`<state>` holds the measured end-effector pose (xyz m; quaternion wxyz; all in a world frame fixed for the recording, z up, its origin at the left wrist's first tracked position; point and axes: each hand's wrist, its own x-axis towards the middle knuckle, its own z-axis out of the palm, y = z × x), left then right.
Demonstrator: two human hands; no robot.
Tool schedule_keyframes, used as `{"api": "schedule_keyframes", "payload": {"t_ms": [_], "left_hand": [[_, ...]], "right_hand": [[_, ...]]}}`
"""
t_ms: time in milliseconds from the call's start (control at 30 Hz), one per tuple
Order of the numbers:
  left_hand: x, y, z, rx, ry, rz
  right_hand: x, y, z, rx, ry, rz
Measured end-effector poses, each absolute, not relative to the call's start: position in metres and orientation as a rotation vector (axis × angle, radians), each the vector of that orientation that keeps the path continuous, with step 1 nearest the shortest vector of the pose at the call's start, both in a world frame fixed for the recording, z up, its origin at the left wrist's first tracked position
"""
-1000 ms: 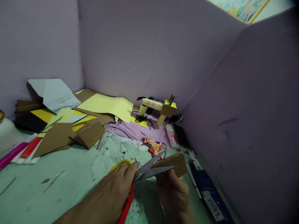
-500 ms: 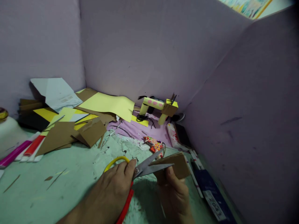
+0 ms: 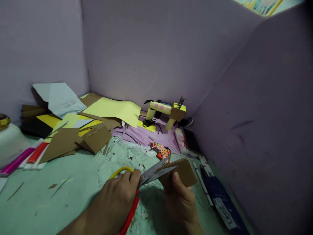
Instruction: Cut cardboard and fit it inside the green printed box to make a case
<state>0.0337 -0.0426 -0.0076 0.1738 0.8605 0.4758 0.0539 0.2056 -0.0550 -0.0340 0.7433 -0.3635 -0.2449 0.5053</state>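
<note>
My left hand (image 3: 117, 197) grips a pair of scissors (image 3: 143, 178) with one yellow and one red handle loop. The scissors' blades stand slightly apart, pointing right across the upper left edge of a folded brown cardboard piece (image 3: 187, 171). My right hand (image 3: 182, 202) holds that cardboard from below, its thumb pressed on the near face and its other fingers mostly hidden behind. Just beyond the blades lies a glue gun (image 3: 161, 150) covered in a bright floral pattern.
Cardboard and paper sheets (image 3: 61, 143) pile up at left, near marker-like tubes (image 3: 34, 158) and a white container (image 3: 11, 143). A yellow paper animal figure (image 3: 160, 107) stands by the back wall. A pouch (image 3: 182, 140) and dark blue box (image 3: 221, 199) line the right.
The scissor blades have closed a little over the cardboard. Both hands have shifted slightly left, and the cardboard has tilted a little.
</note>
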Motion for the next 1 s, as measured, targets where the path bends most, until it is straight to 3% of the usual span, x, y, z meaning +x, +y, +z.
{"api": "schedule_keyframes", "payload": {"t_ms": [400, 600, 1000], "left_hand": [[0.043, -0.036, 0.02, 2.374, 1.34, -0.089], [0.037, -0.042, 0.007, 2.444, 1.346, 0.091], [0.035, -0.038, 0.01, 2.443, 1.328, 0.091]], "right_hand": [[0.2, -0.058, -0.04, -0.839, -0.606, 1.016], [0.199, -0.06, -0.04, -0.853, -0.588, 1.033], [0.192, -0.057, -0.03, -0.797, -0.478, 1.034]]}}
